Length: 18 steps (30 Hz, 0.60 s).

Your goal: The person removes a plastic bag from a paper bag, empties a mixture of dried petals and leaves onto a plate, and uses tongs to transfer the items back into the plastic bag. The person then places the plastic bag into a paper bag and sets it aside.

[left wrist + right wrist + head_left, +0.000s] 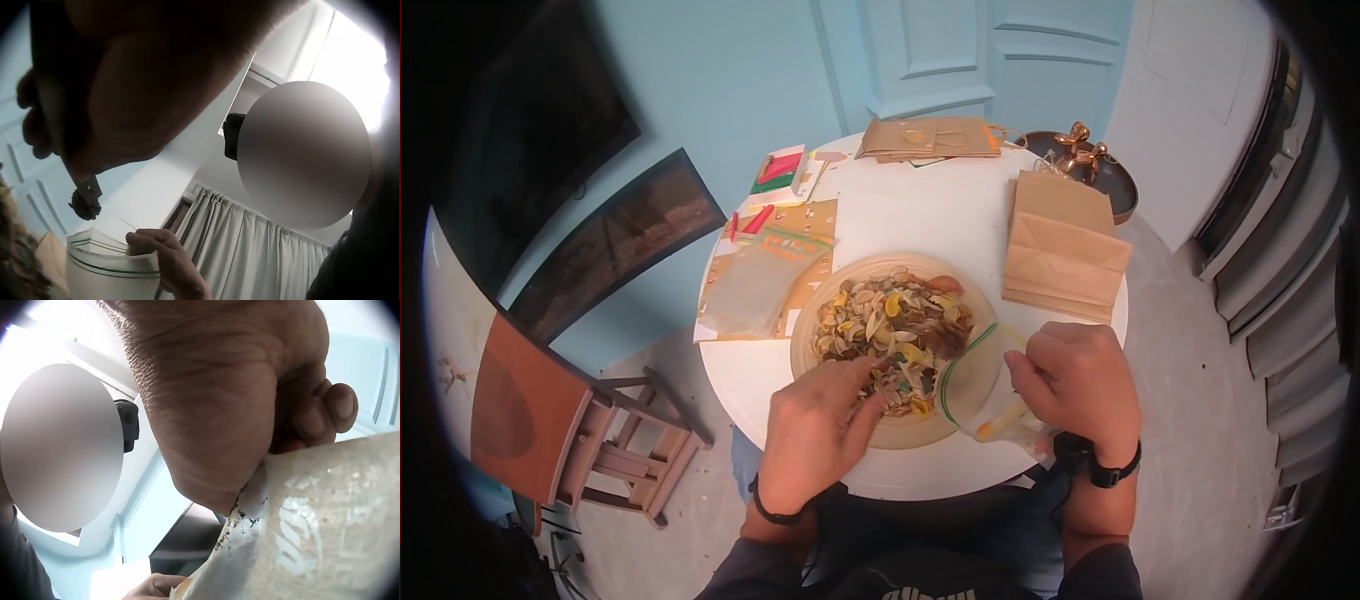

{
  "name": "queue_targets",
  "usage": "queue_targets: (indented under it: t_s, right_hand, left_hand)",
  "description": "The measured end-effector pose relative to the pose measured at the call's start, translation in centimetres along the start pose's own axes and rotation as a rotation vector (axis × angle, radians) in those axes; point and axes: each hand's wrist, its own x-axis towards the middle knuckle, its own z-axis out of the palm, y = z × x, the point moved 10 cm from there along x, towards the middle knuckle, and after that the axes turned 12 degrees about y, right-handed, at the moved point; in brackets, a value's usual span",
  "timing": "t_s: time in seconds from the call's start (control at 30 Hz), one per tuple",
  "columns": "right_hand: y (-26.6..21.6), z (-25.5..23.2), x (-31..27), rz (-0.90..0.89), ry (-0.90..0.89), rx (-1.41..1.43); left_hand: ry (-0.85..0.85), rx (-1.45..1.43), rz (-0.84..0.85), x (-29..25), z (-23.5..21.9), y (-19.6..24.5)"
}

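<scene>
A round tan tray (804, 350) holds a heap of potpourri (880, 330), mixed dried petals, leaves and yellow bits. Over its near side reaches my left hand (818, 425), fingertips low at the heap. In the left wrist view, a small dark dried clump (85, 204) sticks out from the pinched fingertips. My right hand (1090, 380) grips the rim of a clear zip bag (975, 375) with a green seal line. The bag's mouth gapes toward the tray, and a few yellow and orange bits show inside. White print marks the bag's side (300, 537).
Brown paper bags (1065, 250) lie at the right of the round white table (900, 210), with more kraft bags (930, 138) at the back. On the left are another zip bag (750, 285), a patterned sheet (818, 225) and a colourful box (778, 175). A wooden stool (635, 450) stands left.
</scene>
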Motion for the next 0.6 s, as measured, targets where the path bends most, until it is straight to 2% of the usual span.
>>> queue_targets:
  t_s: [0.1,0.2,0.3,0.43,0.6]
  right_hand:
    - [-0.5,0.6,0.1,-0.009,-0.018,-0.002]
    - [-0.6,0.3,0.3,-0.013,-0.007,-0.014]
    - [-0.1,-0.5,0.2,0.010,0.053,-0.026]
    - [0.5,-2.3,0.4,0.029,0.201,-0.037]
    - [0.7,-3.0,0.4,0.064,0.256,-0.023]
  left_hand:
    - [-0.070,-0.076,0.086,-0.4,0.5,1.9]
    - [-0.020,-0.036,0.116,-0.5,0.1,1.1]
    - [-0.029,0.038,0.003,-0.4,-0.7,-0.9]
    - [-0.051,0.150,-0.022,-0.6,-0.8,-3.0]
    - [-0.109,0.159,-0.001,-0.6,0.3,-3.4]
